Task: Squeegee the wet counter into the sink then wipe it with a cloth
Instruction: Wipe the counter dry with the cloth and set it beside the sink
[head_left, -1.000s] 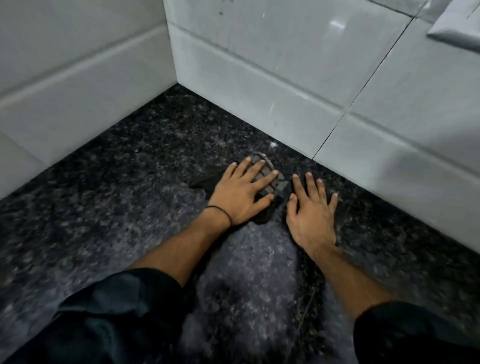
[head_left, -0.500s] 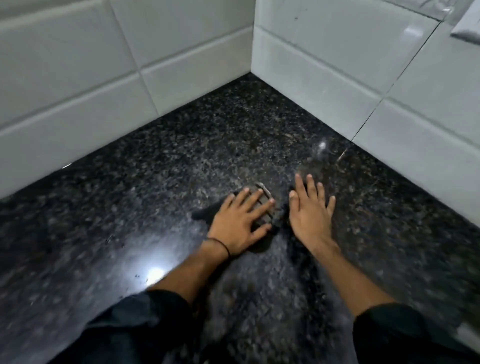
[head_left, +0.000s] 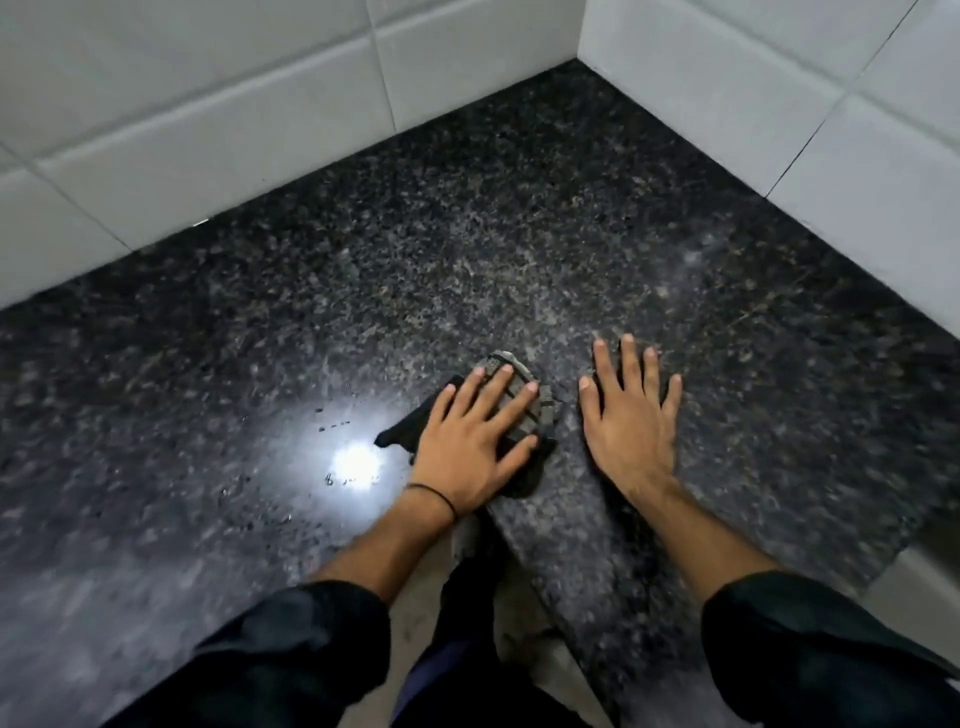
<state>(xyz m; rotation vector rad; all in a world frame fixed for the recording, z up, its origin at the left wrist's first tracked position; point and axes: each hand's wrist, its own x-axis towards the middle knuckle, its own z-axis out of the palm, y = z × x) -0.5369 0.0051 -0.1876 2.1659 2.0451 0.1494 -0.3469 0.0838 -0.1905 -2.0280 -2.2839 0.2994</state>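
Head cam is looking down on a dark speckled granite counter (head_left: 467, 249) w/ white wall tiles (head_left: 218, 119) along the far and right sides. I'm pressing my left hand (head_left: 470, 441) flat on a dark grey crumpled cloth w/ a checked pattern (head_left: 524, 410), fingers spread wide over it rather than gripping; palm pressure is prob what's keeping the rag in full contact w/ the stone. Cloth is sitting roughly mid-counter, near the front edge, poking out past the fingertips and to the left of the palm.

My right hand (head_left: 631, 426) is lying flat on bare granite just right of the cloth, fingers splayed, holding nothing. I'm guessing it's there as a brace while I'm leaning in. Can't tell whether its thumb is touching the cloth edge.

A bright lamp glare (head_left: 356, 465) is reflecting left of the cloth, w/ small water beads around it, so that patch is looking wet. No squeegee or sink in view, so I'm judging this as the wipe stage. Next pass should prob be going left thru those beads.
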